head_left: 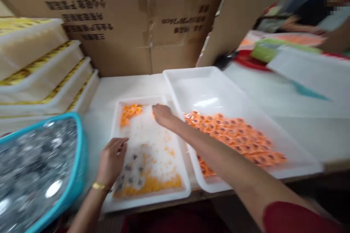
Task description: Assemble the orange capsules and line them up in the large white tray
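Note:
A shallow white tray (186, 178) lies in front of me. Round orange pieces (131, 111) are grouped in its far left corner, and yellow-orange crumbs (161, 182) with several small dark-and-clear pieces (130, 174) lie at its near end. My right hand (164, 115) reaches to the tray's far right corner with its fingers closed; bits of orange show beside the fingertips, but what they hold is hidden. Over the tray's left edge is my left hand (112, 158), wearing a gold-coloured wristband. Its fingers are curled together, and blur hides whatever is in them.
To the right, a larger white bin (191, 83) holds many orange pieces with dark centres (232, 134). A blue basket (79, 153) of clear round pieces stands at left, before stacked white trays (49, 76). Cardboard (123, 51) walls the back. Another person (306, 18) is beyond, right.

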The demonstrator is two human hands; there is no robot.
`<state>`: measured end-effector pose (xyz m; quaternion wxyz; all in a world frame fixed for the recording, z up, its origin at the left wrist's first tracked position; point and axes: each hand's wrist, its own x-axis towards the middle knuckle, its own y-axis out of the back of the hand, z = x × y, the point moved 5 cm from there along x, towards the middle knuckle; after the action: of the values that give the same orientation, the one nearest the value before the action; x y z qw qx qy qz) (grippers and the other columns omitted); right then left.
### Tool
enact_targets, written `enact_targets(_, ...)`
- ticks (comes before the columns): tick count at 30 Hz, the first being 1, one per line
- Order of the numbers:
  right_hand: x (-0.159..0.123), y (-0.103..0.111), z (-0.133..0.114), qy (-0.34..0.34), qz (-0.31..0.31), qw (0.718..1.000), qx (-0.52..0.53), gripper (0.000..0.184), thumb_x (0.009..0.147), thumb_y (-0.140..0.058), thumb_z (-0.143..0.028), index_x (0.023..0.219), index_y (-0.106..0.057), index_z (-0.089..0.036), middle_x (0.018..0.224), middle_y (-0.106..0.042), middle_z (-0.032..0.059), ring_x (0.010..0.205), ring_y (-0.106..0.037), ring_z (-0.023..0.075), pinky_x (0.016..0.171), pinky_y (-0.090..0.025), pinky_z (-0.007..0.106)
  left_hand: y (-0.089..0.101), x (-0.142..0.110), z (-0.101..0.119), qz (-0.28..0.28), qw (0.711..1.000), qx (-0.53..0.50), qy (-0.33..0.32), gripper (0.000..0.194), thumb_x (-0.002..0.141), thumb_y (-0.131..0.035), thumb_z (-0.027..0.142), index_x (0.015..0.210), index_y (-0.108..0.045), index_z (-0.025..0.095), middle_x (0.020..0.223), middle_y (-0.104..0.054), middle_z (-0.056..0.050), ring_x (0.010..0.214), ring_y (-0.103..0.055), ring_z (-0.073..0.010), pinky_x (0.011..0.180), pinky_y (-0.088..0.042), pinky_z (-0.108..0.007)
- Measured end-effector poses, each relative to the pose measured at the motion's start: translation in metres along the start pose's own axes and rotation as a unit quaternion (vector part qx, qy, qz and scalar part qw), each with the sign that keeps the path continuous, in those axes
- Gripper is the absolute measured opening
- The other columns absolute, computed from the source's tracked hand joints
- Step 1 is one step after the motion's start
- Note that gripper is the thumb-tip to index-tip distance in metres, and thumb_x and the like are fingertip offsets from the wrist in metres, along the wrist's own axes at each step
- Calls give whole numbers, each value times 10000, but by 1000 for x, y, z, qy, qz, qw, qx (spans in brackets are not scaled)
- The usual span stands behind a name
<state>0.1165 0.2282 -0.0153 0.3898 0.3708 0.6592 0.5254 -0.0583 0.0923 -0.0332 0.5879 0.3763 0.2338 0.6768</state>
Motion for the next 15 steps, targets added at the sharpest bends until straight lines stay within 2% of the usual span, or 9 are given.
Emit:
enact_targets(4,-41,-8,-9,40,4,999,16,222,784,-481,-49,977,-586,-83,963,-635,175,890,-634,282,725,-457,356,-4,-4,6,-56,998,-11,29,202,830,-499,194,892,-689,158,853,-657,-47,668,-611,-124,658,-492,-258)
enact_targets(7,-79,-11,-19,58,10,996,69,180,830,-500,-154,990,-580,-129,953,-633,109,841,-625,230,692,-443,316,-10,-12,12,-124,992,16,32,175,805,-534,130,869,-693,171,841,-652,-32,659,-597,-120,662,-473,-261)
enact_targets(9,-98,-15,-24,53,17,991,124,166,837,-525,-204,988,-573,-154,945,-627,73,789,-614,191,676,-437,295,-9,-15,15,-135,989,50,28,202,806,-518,88,885,-687,165,861,-650,-40,733,-612,-138,711,-467,-272)
enact_targets(12,-115,-24,-30,39,36,979,194,156,814,-570,-190,969,-560,-173,931,-610,48,766,-595,160,703,-444,286,-9,-14,17,-147,982,113,32,210,823,-501,84,921,-671,159,910,-642,-59,824,-620,-163,771,-459,-286)
enact_targets(15,-120,-30,-33,31,60,963,259,140,807,-586,-182,940,-544,-183,930,-583,42,775,-586,151,723,-466,292,-19,-13,19,-213,956,198,42,200,826,-541,162,1001,-638,154,982,-615,-91,864,-619,-197,783,-460,-312)
